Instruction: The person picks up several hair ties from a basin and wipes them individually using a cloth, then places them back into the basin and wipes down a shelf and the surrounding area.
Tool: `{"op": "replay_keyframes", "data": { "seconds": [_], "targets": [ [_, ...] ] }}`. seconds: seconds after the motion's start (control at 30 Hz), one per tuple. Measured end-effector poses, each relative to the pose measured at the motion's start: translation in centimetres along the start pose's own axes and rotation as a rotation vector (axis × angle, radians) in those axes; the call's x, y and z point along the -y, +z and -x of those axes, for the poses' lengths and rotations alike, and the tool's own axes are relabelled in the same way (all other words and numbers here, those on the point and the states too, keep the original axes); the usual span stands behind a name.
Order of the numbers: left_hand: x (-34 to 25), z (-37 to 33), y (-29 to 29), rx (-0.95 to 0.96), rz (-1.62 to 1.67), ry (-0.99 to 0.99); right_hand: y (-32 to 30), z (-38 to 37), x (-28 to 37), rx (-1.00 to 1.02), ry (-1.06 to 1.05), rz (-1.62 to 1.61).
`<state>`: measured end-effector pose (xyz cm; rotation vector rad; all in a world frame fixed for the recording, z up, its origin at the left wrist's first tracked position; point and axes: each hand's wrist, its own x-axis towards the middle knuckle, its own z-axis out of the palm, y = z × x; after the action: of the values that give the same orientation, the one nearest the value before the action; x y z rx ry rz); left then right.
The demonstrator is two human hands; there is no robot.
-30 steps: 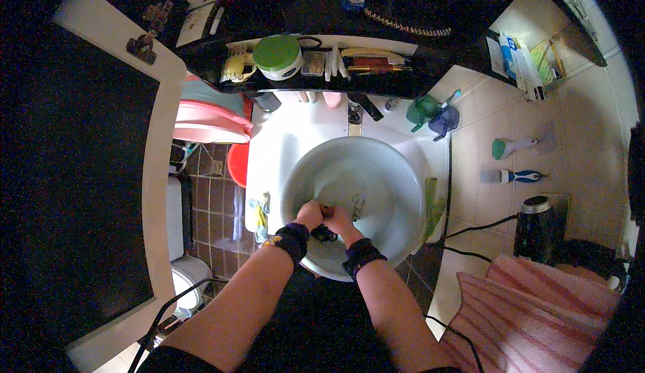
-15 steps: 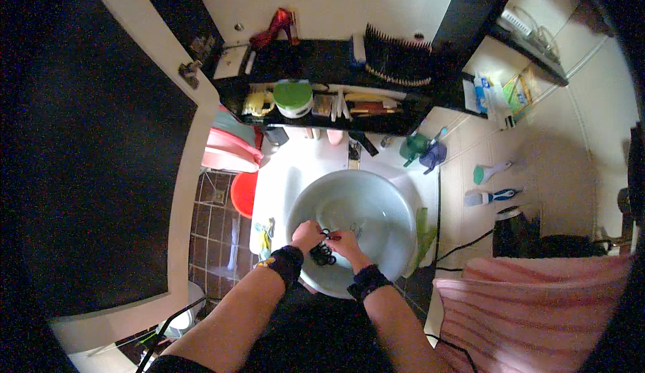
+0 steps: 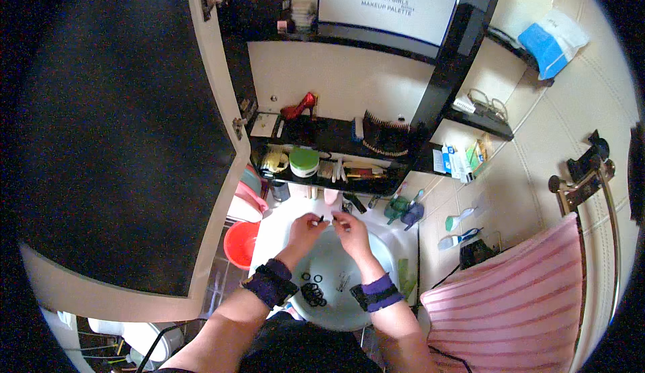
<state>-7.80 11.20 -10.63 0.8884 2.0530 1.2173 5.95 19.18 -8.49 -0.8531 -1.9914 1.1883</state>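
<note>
My left hand (image 3: pixel 306 233) is raised over the far part of a pale round washbasin (image 3: pixel 386 259). Its fingertips are closed on a small black piece (image 3: pixel 321 219). Close beside it, my right hand (image 3: pixel 353 233) pinches a small dark bit that I cannot make out. Only a narrow gap parts the fingertips. Below, on the basin's bottom, lies a cluster of thin black rings (image 3: pixel 313 294), like hair ties, with two loose rings (image 3: pixel 312 277) just above it. Dark purple and black bands (image 3: pixel 272 283) are around both wrists.
A dark shelf (image 3: pixel 342 183) runs behind the basin, holding a green-lidded jar (image 3: pixel 304 162) and brushes. A comb (image 3: pixel 386 134) and a red shoe-shaped ornament (image 3: pixel 300 106) are above. A cabinet door (image 3: pixel 127 138) stands open at left. A pink striped towel (image 3: pixel 510 292) hangs at right.
Both hands have risen from the black rings toward the basin's far rim, uncovering the rings. The red item at my right fingers no longer shows. The view has tilted up, revealing higher shelves.
</note>
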Motion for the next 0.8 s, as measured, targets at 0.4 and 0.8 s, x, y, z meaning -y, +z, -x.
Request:
{"op": "replay_keyframes", "data": {
  "seconds": [0.4,0.8],
  "targets": [
    [-16.0,-8.9,-5.5,-0.51,-0.181,0.712,-3.2,-15.0,11.0,-0.231,-0.368,0.182],
    [-15.4,-12.8,-5.0,-0.45,-0.464,0.736,-2.2,-20.2,7.7,-0.243,-0.414,0.337]
  ]
}}
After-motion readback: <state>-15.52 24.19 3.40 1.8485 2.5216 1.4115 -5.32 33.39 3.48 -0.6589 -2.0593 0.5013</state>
